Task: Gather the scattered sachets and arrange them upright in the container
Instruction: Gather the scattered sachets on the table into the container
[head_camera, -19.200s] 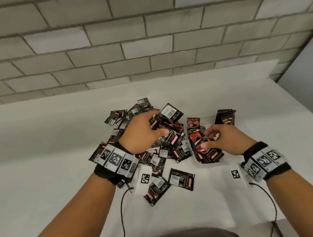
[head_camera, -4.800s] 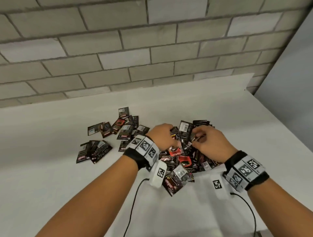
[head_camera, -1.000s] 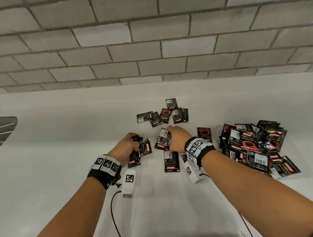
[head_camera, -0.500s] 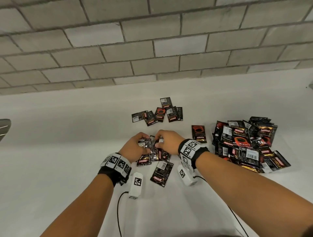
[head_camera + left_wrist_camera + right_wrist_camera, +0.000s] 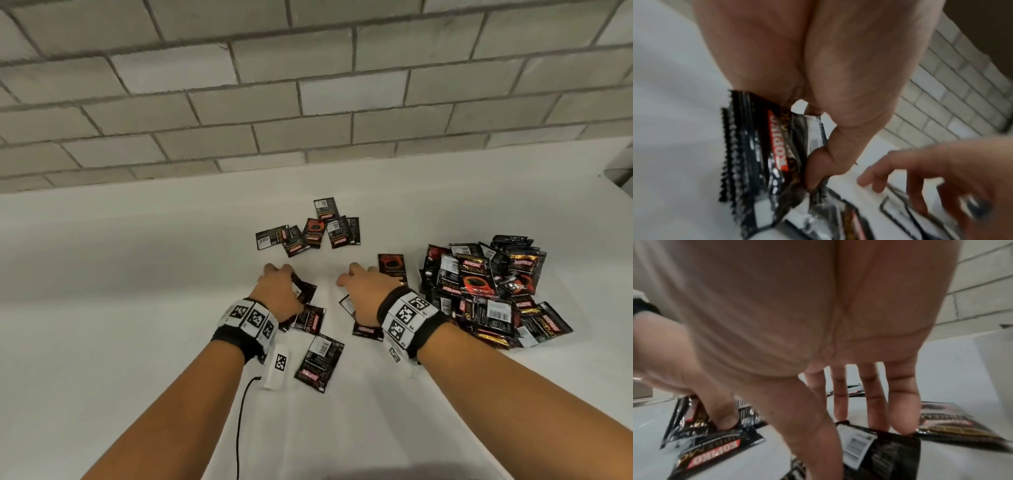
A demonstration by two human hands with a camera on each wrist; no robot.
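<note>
A white desk below a block wall carries scattered sachets at 12 o'clock and a heap at 3 o'clock. A small stack is pinched in the left hand, probably for bundling; the right hand is spread, fingers straight, over loose ones. No container is seen.

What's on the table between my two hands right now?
In the head view, bare white table lies between the left hand and right hand; sachets sit only under and beside each hand.

sachets: black-red, flat, scattered | heap: piled, right side
</note>
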